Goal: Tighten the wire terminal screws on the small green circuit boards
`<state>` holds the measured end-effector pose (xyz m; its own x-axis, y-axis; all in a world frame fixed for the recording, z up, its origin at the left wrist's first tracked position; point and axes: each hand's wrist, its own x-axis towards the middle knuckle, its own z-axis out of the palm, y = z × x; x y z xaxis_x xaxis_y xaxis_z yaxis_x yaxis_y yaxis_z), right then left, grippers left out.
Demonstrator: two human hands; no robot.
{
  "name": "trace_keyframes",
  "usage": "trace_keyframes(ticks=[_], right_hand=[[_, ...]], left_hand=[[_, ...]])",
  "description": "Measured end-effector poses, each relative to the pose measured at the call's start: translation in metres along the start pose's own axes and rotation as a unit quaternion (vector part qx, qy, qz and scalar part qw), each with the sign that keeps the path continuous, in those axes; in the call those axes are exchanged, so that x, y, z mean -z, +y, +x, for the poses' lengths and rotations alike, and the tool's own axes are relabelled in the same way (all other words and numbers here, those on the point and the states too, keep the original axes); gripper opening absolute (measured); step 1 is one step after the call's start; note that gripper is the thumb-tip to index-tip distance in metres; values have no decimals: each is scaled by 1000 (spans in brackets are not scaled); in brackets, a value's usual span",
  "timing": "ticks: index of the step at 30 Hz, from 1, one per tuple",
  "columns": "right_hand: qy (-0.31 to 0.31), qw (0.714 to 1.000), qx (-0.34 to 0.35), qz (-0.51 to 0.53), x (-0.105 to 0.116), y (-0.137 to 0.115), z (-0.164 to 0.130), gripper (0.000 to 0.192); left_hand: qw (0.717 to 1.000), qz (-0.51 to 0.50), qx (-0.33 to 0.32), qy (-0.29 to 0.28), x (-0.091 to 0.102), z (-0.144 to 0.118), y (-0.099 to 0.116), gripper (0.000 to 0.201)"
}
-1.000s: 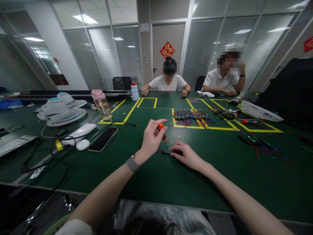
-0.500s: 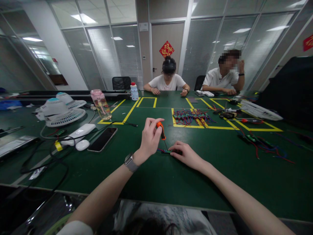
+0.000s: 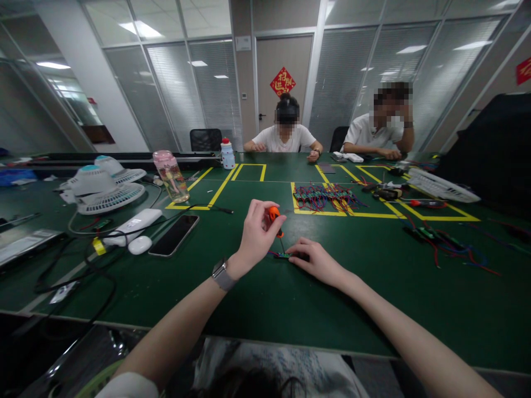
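Green matting marked with yellow tape covers the table [image 3: 257, 309] in a glass-walled office, where two other people sit at the far end. At the near edge the left hand [image 3: 254, 239] is closed around an orange-handled screwdriver [image 3: 274, 219], its tip down on a small circuit board [image 3: 283, 255] at mid-table, while the right hand [image 3: 316, 262] lies flat, fingers pressing on the board. A phone [image 3: 174, 235], fans [image 3: 105, 188] and a bottle [image 3: 171, 177] sit left; wired boards [image 3: 326, 198] lie beyond.
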<state>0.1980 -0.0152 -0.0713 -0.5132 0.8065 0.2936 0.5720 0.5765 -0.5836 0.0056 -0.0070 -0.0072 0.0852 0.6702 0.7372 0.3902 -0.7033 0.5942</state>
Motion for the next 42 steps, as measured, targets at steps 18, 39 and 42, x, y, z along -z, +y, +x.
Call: trace_keyframes(ticks=[18, 39, 42], right_hand=[[-2, 1000, -7, 4, 0, -2, 1, 14], [-6, 1000, -7, -7, 1, -2, 1, 15], [-2, 1000, -6, -5, 0, -2, 1, 15]], left_hand=[[997, 48, -26, -60, 7, 1, -3, 17], [994, 112, 3, 0, 1, -3, -10, 31], [990, 134, -34, -20, 4, -1, -7, 24]])
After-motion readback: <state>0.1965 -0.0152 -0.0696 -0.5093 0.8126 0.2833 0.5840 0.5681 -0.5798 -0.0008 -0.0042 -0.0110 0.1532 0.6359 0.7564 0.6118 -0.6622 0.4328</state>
